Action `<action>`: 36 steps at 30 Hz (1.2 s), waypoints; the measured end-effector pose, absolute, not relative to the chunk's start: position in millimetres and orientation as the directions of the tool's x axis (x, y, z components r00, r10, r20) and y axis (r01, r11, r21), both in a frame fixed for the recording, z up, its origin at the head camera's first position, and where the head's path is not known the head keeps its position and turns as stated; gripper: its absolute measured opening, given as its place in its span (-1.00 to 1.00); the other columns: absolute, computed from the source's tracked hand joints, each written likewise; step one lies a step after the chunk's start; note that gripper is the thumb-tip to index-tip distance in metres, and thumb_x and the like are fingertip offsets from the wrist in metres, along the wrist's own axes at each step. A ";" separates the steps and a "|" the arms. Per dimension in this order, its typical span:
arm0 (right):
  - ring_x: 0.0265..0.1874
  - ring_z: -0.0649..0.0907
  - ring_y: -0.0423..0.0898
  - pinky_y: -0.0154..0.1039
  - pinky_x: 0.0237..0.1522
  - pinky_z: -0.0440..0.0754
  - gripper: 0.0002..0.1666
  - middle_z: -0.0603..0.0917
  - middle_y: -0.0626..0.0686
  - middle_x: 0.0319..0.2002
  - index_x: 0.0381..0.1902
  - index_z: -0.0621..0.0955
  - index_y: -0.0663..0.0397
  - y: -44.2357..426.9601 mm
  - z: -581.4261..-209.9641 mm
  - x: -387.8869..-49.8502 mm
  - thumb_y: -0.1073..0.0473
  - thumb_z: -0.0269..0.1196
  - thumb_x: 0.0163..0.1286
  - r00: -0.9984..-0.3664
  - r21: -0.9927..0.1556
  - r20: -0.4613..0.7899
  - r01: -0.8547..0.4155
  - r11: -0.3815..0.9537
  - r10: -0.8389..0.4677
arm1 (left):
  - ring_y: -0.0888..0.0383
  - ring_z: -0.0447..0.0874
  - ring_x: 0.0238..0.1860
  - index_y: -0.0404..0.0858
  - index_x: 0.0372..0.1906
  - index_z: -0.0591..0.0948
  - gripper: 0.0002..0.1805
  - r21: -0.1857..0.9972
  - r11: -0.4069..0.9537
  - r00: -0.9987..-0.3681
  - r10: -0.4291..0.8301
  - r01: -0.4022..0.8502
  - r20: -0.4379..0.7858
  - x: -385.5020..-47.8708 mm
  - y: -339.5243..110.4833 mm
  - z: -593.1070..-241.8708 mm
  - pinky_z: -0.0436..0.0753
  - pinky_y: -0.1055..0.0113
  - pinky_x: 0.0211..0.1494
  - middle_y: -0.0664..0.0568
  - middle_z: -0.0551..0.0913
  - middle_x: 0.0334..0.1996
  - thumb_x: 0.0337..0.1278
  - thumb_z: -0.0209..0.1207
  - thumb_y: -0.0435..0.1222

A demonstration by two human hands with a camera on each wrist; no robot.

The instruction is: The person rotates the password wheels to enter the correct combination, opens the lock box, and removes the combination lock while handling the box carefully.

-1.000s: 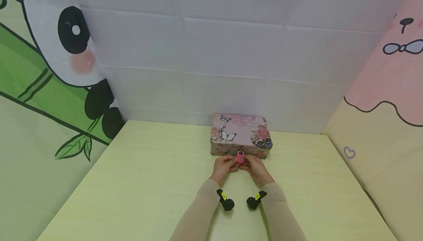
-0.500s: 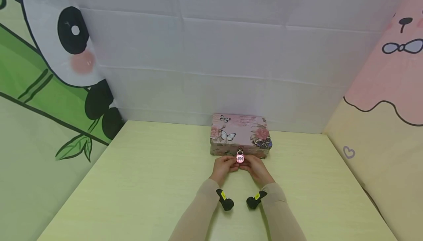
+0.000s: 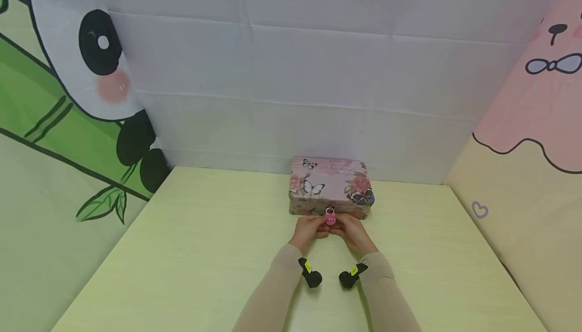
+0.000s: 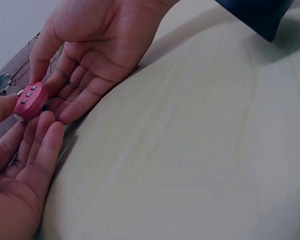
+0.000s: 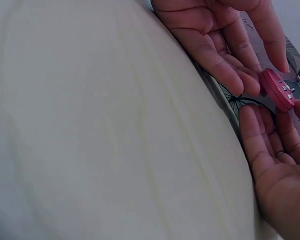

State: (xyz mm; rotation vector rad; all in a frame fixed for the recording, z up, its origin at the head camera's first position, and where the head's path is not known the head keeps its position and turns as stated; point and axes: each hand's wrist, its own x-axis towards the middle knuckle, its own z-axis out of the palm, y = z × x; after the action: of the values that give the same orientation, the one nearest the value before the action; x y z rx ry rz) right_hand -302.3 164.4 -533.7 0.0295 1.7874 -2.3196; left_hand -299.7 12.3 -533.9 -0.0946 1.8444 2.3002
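A pink three-dial combination padlock [image 3: 330, 218] hangs by its shackle from the metal clasp at the front of a pink tin box [image 3: 325, 178] printed with butterflies and roses. My left hand [image 3: 308, 231] holds the padlock from the left, and my right hand [image 3: 352, 231] holds it from the right. In the left wrist view the padlock [image 4: 31, 101] lies between both thumbs and the curled fingers beneath. From the right wrist view, the right thumb presses the near end of the padlock [image 5: 277, 90]. The digits on the dials are too small to read.
The box stands on a pale yellow table [image 3: 204, 251], close against a white back cloth [image 3: 273, 69]. Printed cloths with a panda and a pink animal flank the table. A black wrist camera [image 3: 311, 275] sticks out inward from the left sleeve, another [image 3: 351, 276] from the right.
Half a second ago the padlock's face flashed bright white; now it looks pink again, with a slight change of tilt. The hands stay almost in place, and the box has not moved.
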 end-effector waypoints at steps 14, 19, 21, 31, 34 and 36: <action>-0.26 0.65 -0.15 -0.32 -0.17 0.72 -0.64 0.63 0.08 -0.24 0.13 0.41 0.61 164.2 -537.0 -303.1 0.34 -0.09 0.60 -0.981 -0.952 -0.131 0.165 -0.257 -0.141 | 0.24 0.66 -0.48 -0.60 -0.09 0.65 -0.71 0.973 -0.136 -0.980 0.083 -0.189 -0.178 -305.4 18.3 -538.0 0.79 0.24 -0.24 -0.05 0.70 -0.46 0.34 0.21 -0.36; -0.27 0.66 -0.15 -0.32 -0.17 0.72 -0.65 0.63 0.09 -0.25 0.11 0.42 0.62 165.8 -538.0 -302.5 0.35 -0.07 0.60 -0.982 -0.953 -0.124 0.158 -0.257 -0.145 | 0.24 0.66 -0.48 -0.60 -0.07 0.65 -0.70 0.980 -0.115 -0.984 0.085 -0.165 -0.155 -305.9 19.5 -542.2 0.79 0.22 -0.23 -0.06 0.71 -0.43 0.37 0.19 -0.36; -0.28 0.66 -0.16 -0.33 -0.17 0.72 -0.65 0.62 0.09 -0.25 0.11 0.41 0.63 166.2 -537.8 -301.8 0.35 -0.07 0.60 -0.981 -0.954 -0.121 0.157 -0.254 -0.150 | 0.25 0.66 -0.47 -0.60 -0.07 0.64 -0.71 0.982 -0.108 -0.985 0.091 -0.156 -0.147 -305.2 19.1 -542.9 0.79 0.25 -0.24 -0.05 0.71 -0.42 0.38 0.18 -0.37; -0.29 0.67 -0.15 -0.33 -0.16 0.73 -0.64 0.60 0.13 -0.22 0.10 0.40 0.67 165.3 -537.5 -302.4 0.36 -0.07 0.60 -0.982 -0.958 -0.119 0.153 -0.244 -0.146 | 0.27 0.65 -0.43 -0.57 -0.05 0.64 -0.73 0.986 -0.067 -0.985 0.096 -0.153 -0.146 -299.8 17.3 -536.5 0.78 0.33 -0.26 -0.01 0.69 -0.40 0.39 0.16 -0.38; -0.29 0.68 -0.14 -0.32 -0.17 0.73 -0.66 0.61 0.12 -0.22 0.08 0.42 0.65 165.2 -538.1 -302.5 0.36 -0.06 0.59 -0.983 -0.960 -0.110 0.144 -0.242 -0.147 | 0.27 0.65 -0.43 -0.56 -0.05 0.64 -0.74 0.986 -0.063 -0.984 0.099 -0.154 -0.148 -300.7 17.2 -536.4 0.78 0.33 -0.26 0.00 0.69 -0.40 0.40 0.15 -0.38; -0.29 0.68 -0.14 -0.33 -0.17 0.73 -0.67 0.61 0.12 -0.23 0.08 0.43 0.63 165.2 -538.5 -303.1 0.36 -0.06 0.59 -0.983 -0.960 -0.112 0.145 -0.241 -0.146 | 0.27 0.65 -0.43 -0.56 -0.06 0.64 -0.75 0.986 -0.064 -0.984 0.101 -0.154 -0.147 -301.6 17.3 -537.2 0.78 0.32 -0.26 -0.01 0.69 -0.39 0.39 0.15 -0.39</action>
State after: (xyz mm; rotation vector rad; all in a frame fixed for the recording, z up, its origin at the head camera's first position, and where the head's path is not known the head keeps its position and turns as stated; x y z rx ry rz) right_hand -303.1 165.2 -538.5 -0.0010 1.8088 -2.3392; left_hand -301.6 17.3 -537.2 -0.0578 2.0208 2.1713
